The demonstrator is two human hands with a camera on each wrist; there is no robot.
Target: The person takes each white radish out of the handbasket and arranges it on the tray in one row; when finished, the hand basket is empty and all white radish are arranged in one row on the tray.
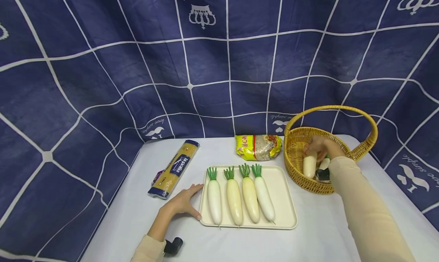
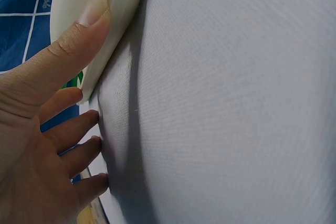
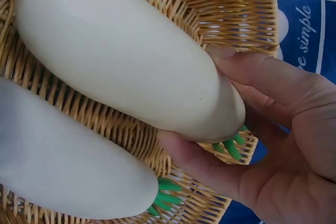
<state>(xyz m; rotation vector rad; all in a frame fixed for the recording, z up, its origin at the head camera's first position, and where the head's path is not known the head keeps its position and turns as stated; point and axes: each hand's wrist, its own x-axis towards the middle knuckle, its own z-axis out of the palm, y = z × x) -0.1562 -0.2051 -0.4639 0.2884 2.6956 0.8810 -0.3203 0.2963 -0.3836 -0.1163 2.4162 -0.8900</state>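
My right hand point(image 1: 320, 146) reaches into the wicker basket point(image 1: 295, 170) and grips a white radish point(image 3: 126, 51) near its green-topped end, thumb and fingers on opposite sides. A second white radish point(image 3: 73, 156) lies beside it in the basket, partly covered by my arm in the head view. My left hand point(image 1: 185, 203) is at the left side of the cream tray point(image 1: 286, 201), fingers spread, with the thumb against the rim in the left wrist view. Several white radishes point(image 1: 234, 203) with green tops lie side by side on the tray, tops toward the back.
A pack of spaghetti point(image 1: 175, 168) lies left of the tray, with a small purple packet point(image 1: 157, 176) at its edge. Behind the tray is a yellow food bag point(image 1: 258, 147). The basket's tall handle point(image 1: 329, 107) arches over it. A blue checked curtain point(image 1: 212, 64) hangs behind the white table.
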